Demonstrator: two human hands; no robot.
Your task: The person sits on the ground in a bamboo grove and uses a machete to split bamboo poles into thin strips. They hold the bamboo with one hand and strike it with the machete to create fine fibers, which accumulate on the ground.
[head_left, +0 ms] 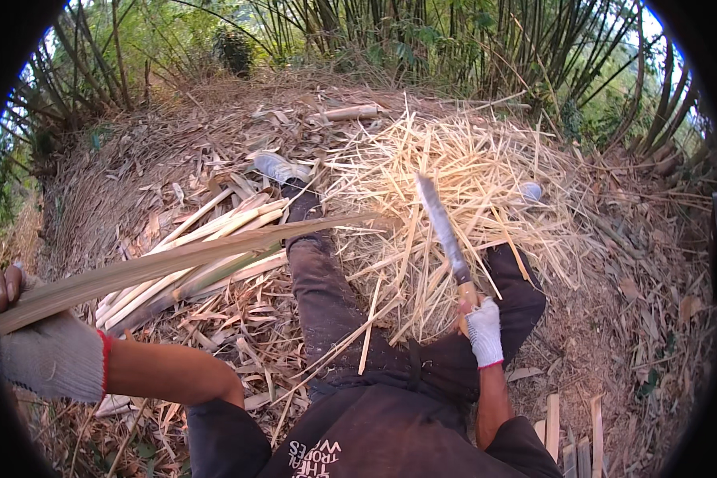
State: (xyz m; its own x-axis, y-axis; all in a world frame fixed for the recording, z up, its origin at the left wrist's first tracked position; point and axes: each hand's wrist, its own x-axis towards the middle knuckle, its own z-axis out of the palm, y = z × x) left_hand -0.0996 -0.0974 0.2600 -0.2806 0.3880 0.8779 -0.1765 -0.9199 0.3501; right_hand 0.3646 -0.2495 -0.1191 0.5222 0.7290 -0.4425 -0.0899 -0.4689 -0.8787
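Note:
My left hand (49,350), in a pale knit glove with bare fingertips, is closed round the near end of a long split bamboo slat (175,260). The slat reaches rightward across my left leg, its far tip over the edge of a heap of shavings. In my gloved right hand (483,331) is the wooden handle of a machete (442,227). Its blade points up and away, slightly left, above the heap, apart from the slat.
Thin bamboo slivers (446,151) lie heaped between and beyond my outstretched legs. Left of my left leg (323,295) rests a bundle of split bamboo lengths (207,231). Several cut strips (553,426) lie at my lower right. Dry leaves cover the slope; bamboo clumps (526,48) stand behind.

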